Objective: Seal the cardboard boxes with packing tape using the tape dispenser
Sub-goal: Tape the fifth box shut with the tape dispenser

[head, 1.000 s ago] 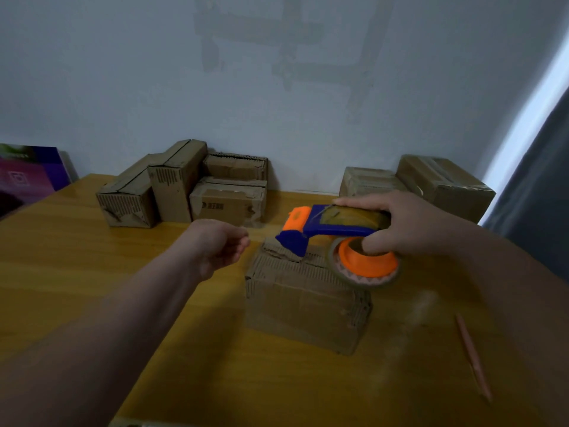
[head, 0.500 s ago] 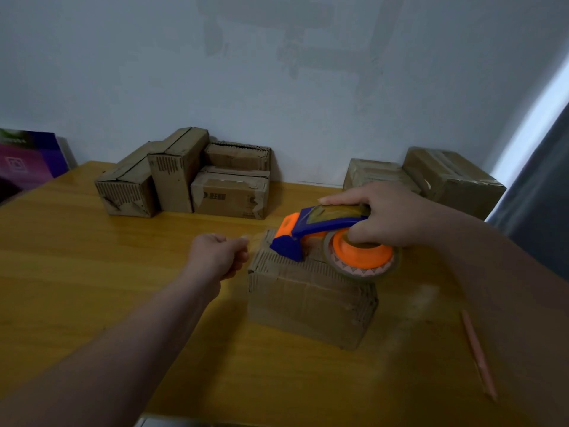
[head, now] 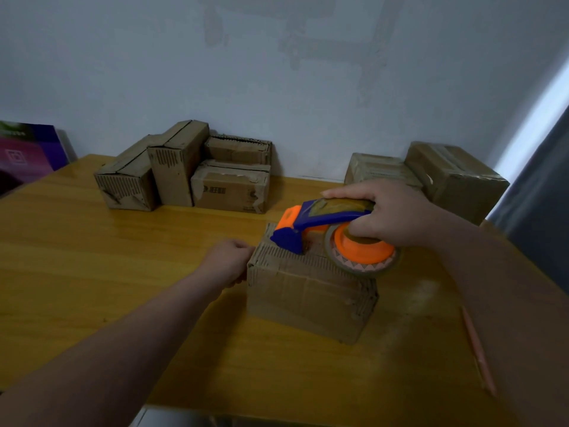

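- One pink pen lies nearest me on the wooden table, at the right, well apart from everything else.
- Central cardboard box: flaps closed, contents hidden from me.
- Left hand: fingers curled against the box's upper left edge; I cannot tell whether they pinch any tape.
- Right hand: wrapped round the tape dispenser, its blue nose resting on the box top.
- Four boxes at far left and two boxes at far right stand against the wall, all shut.
- Change: a second ago the left hand was apart from the box; it has since reached the edge.
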